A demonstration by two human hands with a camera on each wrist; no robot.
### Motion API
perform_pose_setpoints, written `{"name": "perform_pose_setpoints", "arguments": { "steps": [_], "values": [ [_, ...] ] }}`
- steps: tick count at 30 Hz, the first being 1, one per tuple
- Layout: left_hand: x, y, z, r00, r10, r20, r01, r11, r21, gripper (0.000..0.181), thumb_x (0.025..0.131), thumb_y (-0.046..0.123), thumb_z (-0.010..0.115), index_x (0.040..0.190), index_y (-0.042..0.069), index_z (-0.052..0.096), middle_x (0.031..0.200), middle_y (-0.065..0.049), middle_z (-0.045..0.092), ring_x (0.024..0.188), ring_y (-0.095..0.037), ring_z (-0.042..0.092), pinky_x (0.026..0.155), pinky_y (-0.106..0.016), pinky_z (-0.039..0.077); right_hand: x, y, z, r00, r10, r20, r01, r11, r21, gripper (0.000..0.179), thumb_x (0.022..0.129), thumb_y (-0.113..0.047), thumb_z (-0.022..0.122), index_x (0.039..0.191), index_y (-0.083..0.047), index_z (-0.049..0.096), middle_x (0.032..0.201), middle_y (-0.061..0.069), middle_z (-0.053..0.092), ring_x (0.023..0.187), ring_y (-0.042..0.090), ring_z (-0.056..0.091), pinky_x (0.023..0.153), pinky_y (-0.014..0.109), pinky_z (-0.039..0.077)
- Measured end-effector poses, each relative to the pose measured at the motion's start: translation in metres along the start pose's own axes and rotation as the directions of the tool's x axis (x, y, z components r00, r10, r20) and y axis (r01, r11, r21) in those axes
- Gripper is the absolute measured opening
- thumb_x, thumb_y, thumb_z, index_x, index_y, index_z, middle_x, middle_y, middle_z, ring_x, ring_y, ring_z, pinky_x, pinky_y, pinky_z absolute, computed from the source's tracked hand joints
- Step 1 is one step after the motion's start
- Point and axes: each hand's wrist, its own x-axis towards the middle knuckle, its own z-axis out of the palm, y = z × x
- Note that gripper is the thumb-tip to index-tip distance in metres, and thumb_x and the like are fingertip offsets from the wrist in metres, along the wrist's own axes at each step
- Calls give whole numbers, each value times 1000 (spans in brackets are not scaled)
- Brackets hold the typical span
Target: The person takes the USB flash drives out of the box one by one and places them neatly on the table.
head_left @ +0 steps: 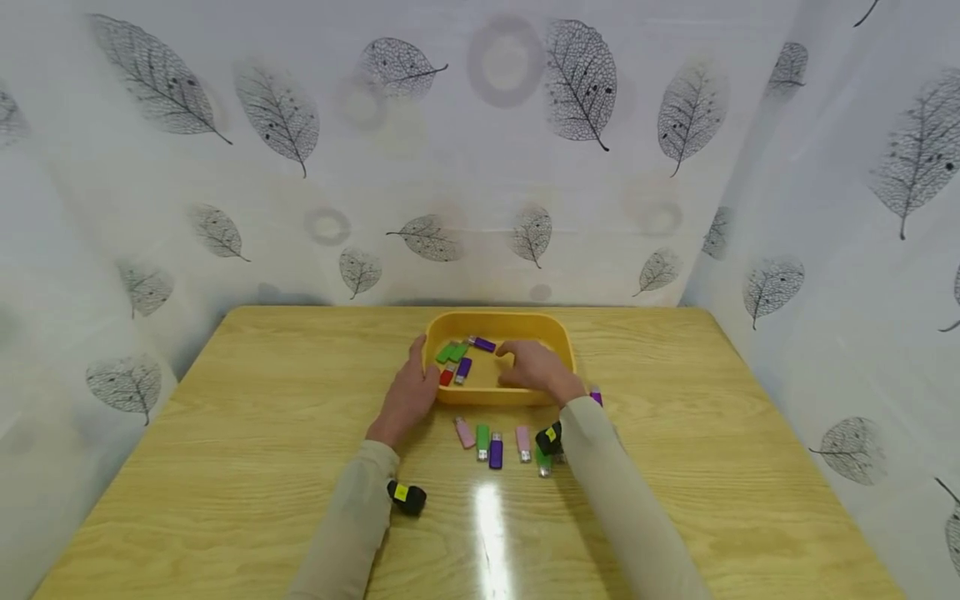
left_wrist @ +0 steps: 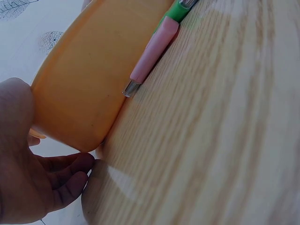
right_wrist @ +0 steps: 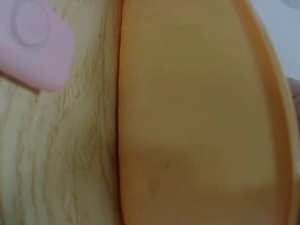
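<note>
At its left end, my left hand point(head_left: 408, 393) grips the yellow plastic bin point(head_left: 495, 397), thumb at the rim and fingers along the outer wall. My right hand point(head_left: 534, 365) reaches over the near wall into the bin, thumb and forefinger apart with nothing showing between them. Inside, left of that hand, lie a red USB stick point(head_left: 447, 376), two green USB sticks point(head_left: 452, 352), a purple USB stick point(head_left: 463, 369) and another purple stick point(head_left: 483, 343) farther back. In the right wrist view the bin's wall point(right_wrist: 197, 112) hides most of the right hand.
Before the bin, a pink USB stick point(head_left: 465, 433), a green one point(head_left: 482, 442), a purple one point(head_left: 496, 451) and another pink one point(head_left: 523, 440) lie on the wooden table point(head_left: 262, 450). A green stick point(head_left: 543, 463) sits by the right wrist, a purple one point(head_left: 596, 396) beyond the forearm.
</note>
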Motion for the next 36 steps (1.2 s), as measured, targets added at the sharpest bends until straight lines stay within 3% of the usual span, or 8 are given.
{"name": "perform_pose_setpoints", "arguments": {
  "steps": [4, 10, 25, 36],
  "values": [
    [1, 1, 3, 1000, 5, 3, -5, 1000, -3, 65, 102, 27, 37, 159, 14, 11, 149, -23, 44, 126, -33, 51, 113, -51, 35, 3, 7, 2, 1000, -21, 8, 20, 999, 31, 47, 86, -23, 75, 129, -7, 64, 108, 7, 69, 81, 19, 58, 76, 35, 53],
    [3, 2, 4, 1000, 16, -8, -16, 1000, 12, 64, 102, 28, 36, 159, 14, 12, 146, -23, 46, 122, -33, 53, 110, -51, 38, 5, 11, 2, 1000, -25, 11, 24, 997, 73, 41, 86, -21, 75, 124, -7, 67, 104, 7, 69, 79, 19, 58, 73, 33, 52],
    [2, 1, 0, 1000, -26, 12, 26, 1000, 0, 65, 102, 30, 36, 160, 17, 9, 147, -21, 46, 120, -32, 54, 111, -50, 37, 10, 12, 10, 1000, -17, -2, 17, 996, 86, 33, 87, -22, 73, 118, -8, 69, 103, 6, 69, 79, 18, 59, 74, 34, 53],
    [0, -1, 0, 1000, -17, -3, 17, 1000, 17, 64, 102, 29, 37, 160, 16, 11, 147, -23, 45, 123, -33, 53, 112, -51, 36, 10, 10, 11, 1000, -9, -1, 9, 996, 92, 32, 88, -22, 72, 117, -8, 68, 100, 5, 68, 77, 19, 58, 72, 32, 52]
  ]
}}
